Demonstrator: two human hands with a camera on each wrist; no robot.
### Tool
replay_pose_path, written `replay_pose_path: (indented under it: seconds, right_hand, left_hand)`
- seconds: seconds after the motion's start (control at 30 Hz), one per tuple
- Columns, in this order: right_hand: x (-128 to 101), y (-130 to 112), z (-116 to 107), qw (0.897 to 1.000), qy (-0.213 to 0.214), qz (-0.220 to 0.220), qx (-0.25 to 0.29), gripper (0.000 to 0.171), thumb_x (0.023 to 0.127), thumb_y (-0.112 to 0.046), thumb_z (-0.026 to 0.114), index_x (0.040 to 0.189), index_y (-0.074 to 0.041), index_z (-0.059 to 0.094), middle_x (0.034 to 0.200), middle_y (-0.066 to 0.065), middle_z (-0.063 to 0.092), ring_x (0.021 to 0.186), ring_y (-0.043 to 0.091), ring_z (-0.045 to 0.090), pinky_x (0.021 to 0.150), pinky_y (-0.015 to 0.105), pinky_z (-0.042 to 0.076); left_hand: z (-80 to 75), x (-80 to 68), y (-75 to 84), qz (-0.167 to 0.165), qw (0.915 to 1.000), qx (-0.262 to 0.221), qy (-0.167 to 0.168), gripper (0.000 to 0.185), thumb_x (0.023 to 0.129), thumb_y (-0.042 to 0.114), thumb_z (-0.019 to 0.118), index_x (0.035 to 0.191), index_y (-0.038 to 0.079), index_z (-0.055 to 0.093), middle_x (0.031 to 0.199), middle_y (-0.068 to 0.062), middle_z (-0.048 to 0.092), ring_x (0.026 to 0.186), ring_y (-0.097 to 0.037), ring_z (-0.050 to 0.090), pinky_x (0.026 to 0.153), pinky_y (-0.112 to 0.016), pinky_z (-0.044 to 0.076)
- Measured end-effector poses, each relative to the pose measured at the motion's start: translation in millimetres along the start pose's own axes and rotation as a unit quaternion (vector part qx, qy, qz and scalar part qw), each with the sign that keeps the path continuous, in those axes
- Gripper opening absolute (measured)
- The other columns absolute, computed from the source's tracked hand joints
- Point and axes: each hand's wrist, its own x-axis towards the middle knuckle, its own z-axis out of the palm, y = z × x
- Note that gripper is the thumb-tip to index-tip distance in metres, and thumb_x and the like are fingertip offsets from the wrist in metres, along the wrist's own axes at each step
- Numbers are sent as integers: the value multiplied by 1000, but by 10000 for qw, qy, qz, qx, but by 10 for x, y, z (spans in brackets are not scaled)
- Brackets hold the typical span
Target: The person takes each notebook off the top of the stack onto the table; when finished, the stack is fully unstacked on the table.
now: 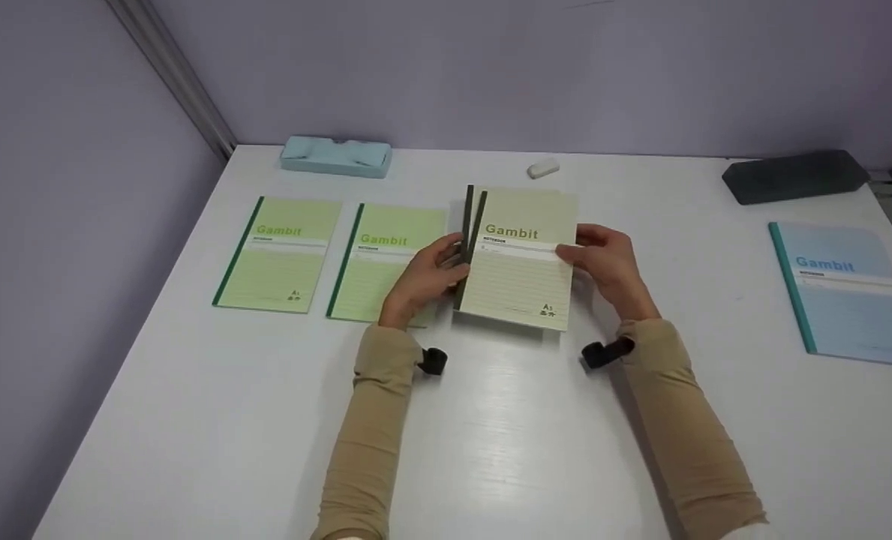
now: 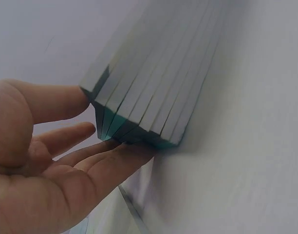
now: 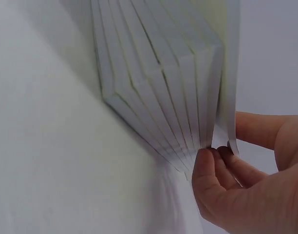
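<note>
A stack of several beige "Gambit" notebooks with dark spines is held just above the white table, tilted toward me. My left hand grips its spine side, thumb on top and fingers beneath. My right hand pinches the opposite edge. In the left wrist view the stack fans out at its corner above my left hand. In the right wrist view my right hand holds the fanned page edges of the stack, with the thumb behind the outermost cover.
Two green notebooks lie flat left of the stack. A blue notebook lies at the far right. Along the back are a light blue case, a white eraser and a dark case.
</note>
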Motion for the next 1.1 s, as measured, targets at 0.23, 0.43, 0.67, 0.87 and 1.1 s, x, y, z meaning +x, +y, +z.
replay_pose_path:
  seconds: [0.23,0.43,0.67,0.87,1.1]
  right_hand:
    - [-54,-54,-128,9985,-153,-48,528,52,86,1,67,135,4,48,113,14,63,88,16,66,73,26,53]
    - [-88,-132,-183,9949,-314,-191,942,57,86,4,66,139,-2,46,114,15,65,87,20,69,69,28,55]
    - [-135,-273,-268,9874,-594,-575,1347,73,84,11,64,148,-9,36,116,17,64,90,24,69,69,31,56]
    - [-212,-384,-369,9841,-715,-883,1367,73,84,11,65,148,-11,36,113,15,65,92,25,68,69,32,56]
    - [-302,-490,-564,9781,-733,-1060,1637,72,83,13,65,147,-10,39,110,14,67,90,26,69,67,33,56]
  left_hand:
    - [9,23,-17,-27,10000,33,-55,60,94,6,59,149,11,34,151,-12,35,136,-22,37,97,-40,44]
    - [17,48,-29,-25,9999,-111,-36,66,90,-8,55,150,6,30,149,-13,38,135,-23,39,99,-37,43]
    - [12,55,-33,-59,9999,76,92,66,88,-9,55,149,6,33,148,-12,39,135,-23,39,101,-34,41]
    - [11,41,-12,-97,9995,259,122,67,87,-6,56,148,8,35,147,-11,41,134,-22,41,100,-35,42]
    - [-6,32,-6,-77,9996,273,31,66,89,-3,57,149,7,32,148,-12,39,136,-22,38,100,-34,41]
